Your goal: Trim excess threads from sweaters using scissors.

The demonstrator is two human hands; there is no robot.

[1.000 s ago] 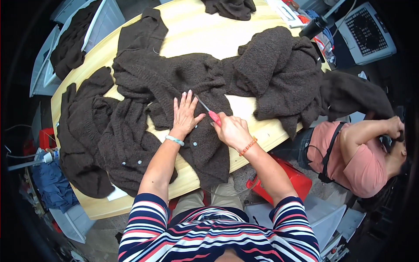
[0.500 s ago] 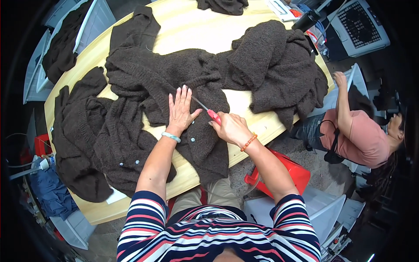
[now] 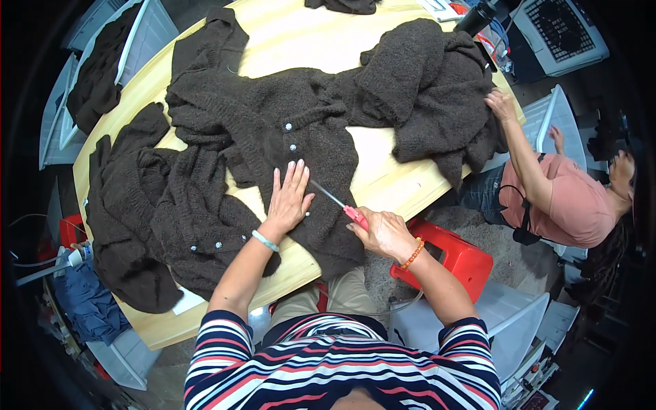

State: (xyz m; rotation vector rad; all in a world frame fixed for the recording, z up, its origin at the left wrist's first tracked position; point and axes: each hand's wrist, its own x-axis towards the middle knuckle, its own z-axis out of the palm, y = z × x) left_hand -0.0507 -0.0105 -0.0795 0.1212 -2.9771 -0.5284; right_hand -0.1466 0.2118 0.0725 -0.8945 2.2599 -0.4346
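A dark brown knitted cardigan (image 3: 321,140) lies spread across the wooden table in front of me, with small sparkly buttons (image 3: 292,147) down its front. My left hand (image 3: 288,205) rests flat on it just below two of these buttons, fingers stretched out. Closed around a pink handle, my right hand (image 3: 385,236) holds a pink-handled tool with a thin metal shaft (image 3: 354,216). The shaft points up and left, its tip close to my left hand. Whether the tip touches the knit I cannot tell.
More brown knitwear is heaped at left (image 3: 178,205) and right (image 3: 437,89) on the table (image 3: 280,41). A co-worker's hand (image 3: 502,106) touches the right heap. A red stool (image 3: 454,263) stands by my right arm; grey bins (image 3: 133,55) surround the table.
Both my hands have moved down toward me along the cardigan, the tool with the right one. Two upper buttons now show. The co-worker's hand has reached the right-hand heap.
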